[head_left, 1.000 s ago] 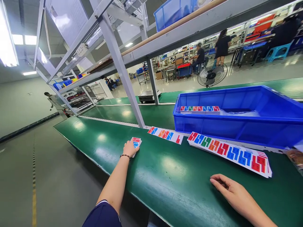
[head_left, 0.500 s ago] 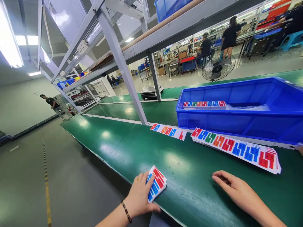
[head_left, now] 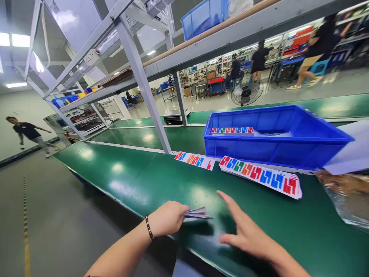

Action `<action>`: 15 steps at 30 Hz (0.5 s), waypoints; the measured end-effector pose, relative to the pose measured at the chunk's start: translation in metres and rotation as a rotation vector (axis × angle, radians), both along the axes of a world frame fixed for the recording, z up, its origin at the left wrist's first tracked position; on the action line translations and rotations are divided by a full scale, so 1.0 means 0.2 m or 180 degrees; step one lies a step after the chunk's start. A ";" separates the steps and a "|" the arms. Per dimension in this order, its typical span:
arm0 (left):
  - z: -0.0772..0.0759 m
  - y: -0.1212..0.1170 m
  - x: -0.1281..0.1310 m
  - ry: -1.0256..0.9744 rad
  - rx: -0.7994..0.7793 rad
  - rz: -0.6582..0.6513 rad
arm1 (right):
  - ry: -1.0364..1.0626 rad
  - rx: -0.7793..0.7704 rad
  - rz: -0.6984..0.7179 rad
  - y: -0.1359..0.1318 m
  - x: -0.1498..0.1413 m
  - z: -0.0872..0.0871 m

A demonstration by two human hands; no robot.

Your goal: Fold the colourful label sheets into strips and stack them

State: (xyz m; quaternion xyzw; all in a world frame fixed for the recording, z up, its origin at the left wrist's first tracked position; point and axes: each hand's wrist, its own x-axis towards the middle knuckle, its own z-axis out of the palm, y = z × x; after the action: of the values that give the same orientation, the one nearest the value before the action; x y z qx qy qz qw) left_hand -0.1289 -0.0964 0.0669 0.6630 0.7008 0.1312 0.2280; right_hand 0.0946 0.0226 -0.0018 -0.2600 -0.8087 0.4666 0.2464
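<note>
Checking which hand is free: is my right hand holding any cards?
No, your right hand is open with nothing in it, while your left hand grips the small stack of cards.

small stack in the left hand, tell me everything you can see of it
The small stack is a bundle of thin, papery pieces seen nearly edge-on, free ends fanned toward picture right. The left hand grips the other end, holding it above the green surface. The right hand doesn't touch it. Any print is unreadable.
</note>
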 end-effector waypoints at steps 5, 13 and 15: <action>-0.04 0.19 0.10 0.0488 0.0086 -0.0590 | 0.0253 -0.0549 -0.0090 -0.07 -0.12 -0.04; -0.39 0.09 0.14 -0.2708 0.0679 0.1121 | 0.0678 -0.1166 -0.0443 -0.01 -0.11 -0.15; -0.47 0.06 0.20 -0.3109 0.0870 0.1454 | 0.0761 -0.1128 -0.0486 -0.03 -0.12 -0.17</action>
State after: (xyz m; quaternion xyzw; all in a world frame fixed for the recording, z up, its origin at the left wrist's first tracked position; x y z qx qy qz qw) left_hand -0.0891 -0.0852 -0.0272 0.3799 0.6163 0.5591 0.4040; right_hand 0.0700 0.0172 -0.0367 -0.3025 -0.6571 0.6089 0.3256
